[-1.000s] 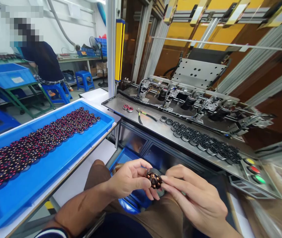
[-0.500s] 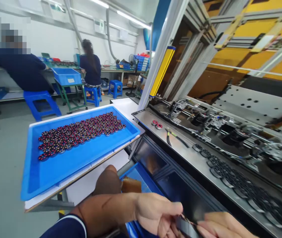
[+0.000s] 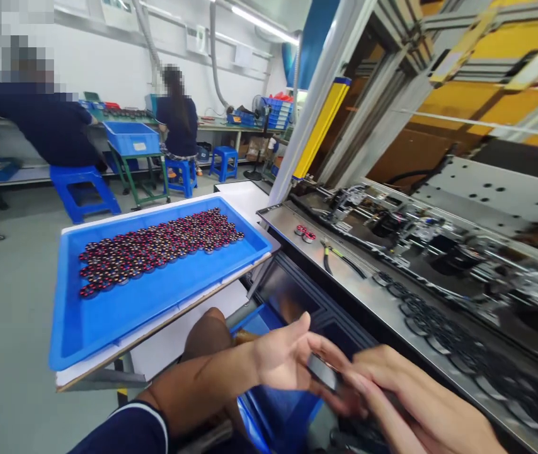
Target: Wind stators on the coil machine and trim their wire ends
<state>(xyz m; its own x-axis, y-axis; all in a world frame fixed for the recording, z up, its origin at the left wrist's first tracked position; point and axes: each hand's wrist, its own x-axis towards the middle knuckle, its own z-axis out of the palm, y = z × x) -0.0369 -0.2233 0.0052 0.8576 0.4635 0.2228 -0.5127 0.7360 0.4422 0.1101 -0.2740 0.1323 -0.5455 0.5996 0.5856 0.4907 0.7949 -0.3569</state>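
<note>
Low in the head view, both of my hands are together at a small dark round motor part with a shiny metal rim (image 3: 324, 372). My left hand (image 3: 290, 359) cups it with curled fingers, its thumb raised away from the part. From the right, my right hand (image 3: 406, 394) pinches at its near side, thumb and fingers pressed together. Blur hides the part's detail and some fingertips. To the left, a blue tray (image 3: 122, 321) carries many black and red round wound parts (image 3: 155, 249) packed in rows.
Right of my hands runs a metal ledge (image 3: 344, 277) with cutting pliers (image 3: 339, 257), two red-and-silver round parts (image 3: 305, 233) and a long row of black rings (image 3: 439, 328). Machine fixtures (image 3: 420, 233) stand behind it. Two people sit on blue stools (image 3: 82, 189) at the far bench.
My hands have risen a little with the motor part. The left thumb has lifted off it, and the right hand has moved in closer. The view has shifted slightly.
</note>
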